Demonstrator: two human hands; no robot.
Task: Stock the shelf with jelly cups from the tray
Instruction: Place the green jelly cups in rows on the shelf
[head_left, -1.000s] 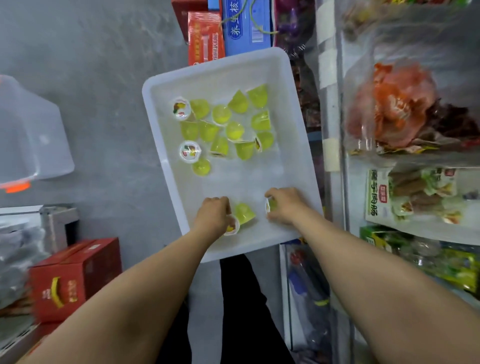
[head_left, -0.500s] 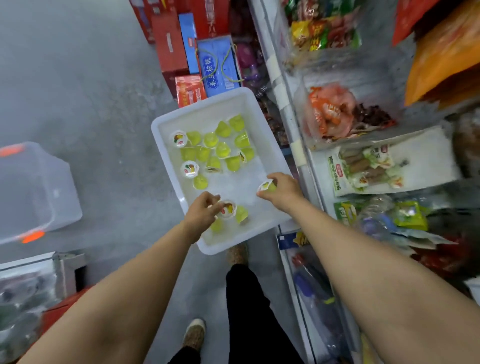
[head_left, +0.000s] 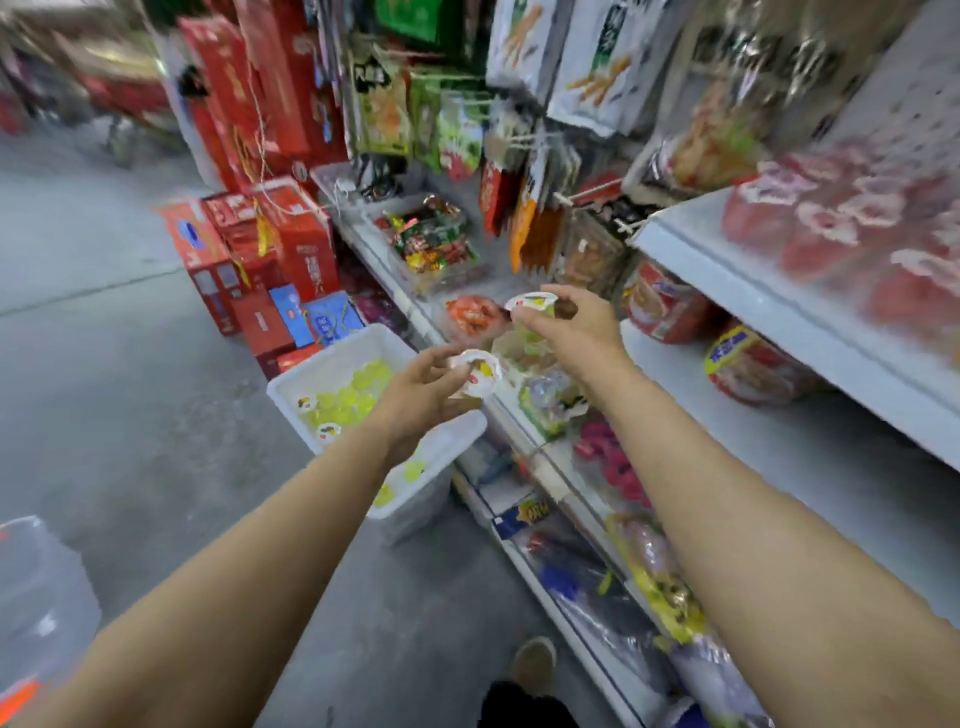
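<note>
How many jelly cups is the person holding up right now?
2. One jelly cup is in the left hand, another cup in the right hand. More stay in the tray.

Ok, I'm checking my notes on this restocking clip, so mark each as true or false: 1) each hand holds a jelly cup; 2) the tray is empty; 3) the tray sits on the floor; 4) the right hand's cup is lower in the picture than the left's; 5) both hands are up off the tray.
1) True: the left hand pinches a cup and the right hand holds another cup.
2) False: the tray still holds green jelly cups.
3) True: it sits on the floor beside the shelf.
4) False: the right hand's cup is higher.
5) True: both are raised toward the shelf.
</note>
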